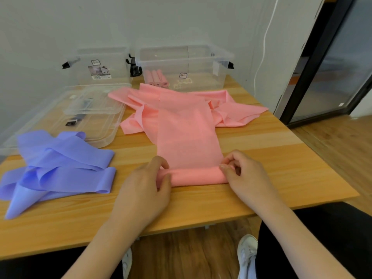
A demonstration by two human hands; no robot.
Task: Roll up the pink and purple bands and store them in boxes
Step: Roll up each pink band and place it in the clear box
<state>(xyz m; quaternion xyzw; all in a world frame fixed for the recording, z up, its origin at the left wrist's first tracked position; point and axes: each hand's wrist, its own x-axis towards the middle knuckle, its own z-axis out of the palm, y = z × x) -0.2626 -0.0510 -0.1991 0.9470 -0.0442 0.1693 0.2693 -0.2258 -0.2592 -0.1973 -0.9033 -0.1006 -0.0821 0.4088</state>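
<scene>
On the wooden table (261,158), the pink stretch band (187,137) lies in the middle, its near end rolled between the left hand (149,184) and right hand (243,174). Purple stretch bands (60,168) lie to its left, flat clear plastic lids (80,117) behind them. Two clear plastic boxes (201,63) stand at the back; the right one holds rolled pink bands (158,78).

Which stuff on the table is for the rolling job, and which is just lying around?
For the job:
pink band, gripped by left hand and right hand
pink rolls
purple bands
right box
left box

Just lying about:
lids
white cable
</scene>
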